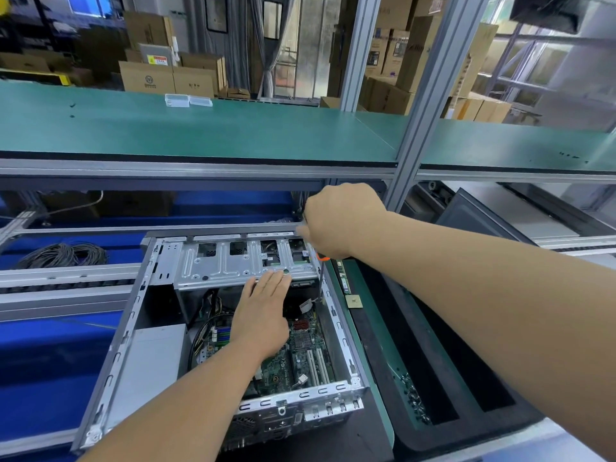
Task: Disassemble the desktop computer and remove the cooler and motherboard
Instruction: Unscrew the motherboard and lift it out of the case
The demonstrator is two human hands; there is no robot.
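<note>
The open desktop case (113, 355) lies on its side in front of me. Its green motherboard (300, 358) shows at the bottom, and a silver drive cage (233, 261) spans the far end. My left hand (263, 311) reaches into the case, its straight fingers touching the near edge of the drive cage. My right hand (336, 218) hovers over the case's far right corner and grips a screwdriver (320, 278) whose orange-collared shaft points down into the case. No cooler shows; my left arm hides part of the board.
A grey power supply (156, 358) fills the case's left side. To the right sits a black tray (443, 371) with several screws (413, 398), a small chip (354, 301) and a RAM stick (343, 275). A cable coil (63, 255) lies far left. A green shelf (200, 131) runs overhead.
</note>
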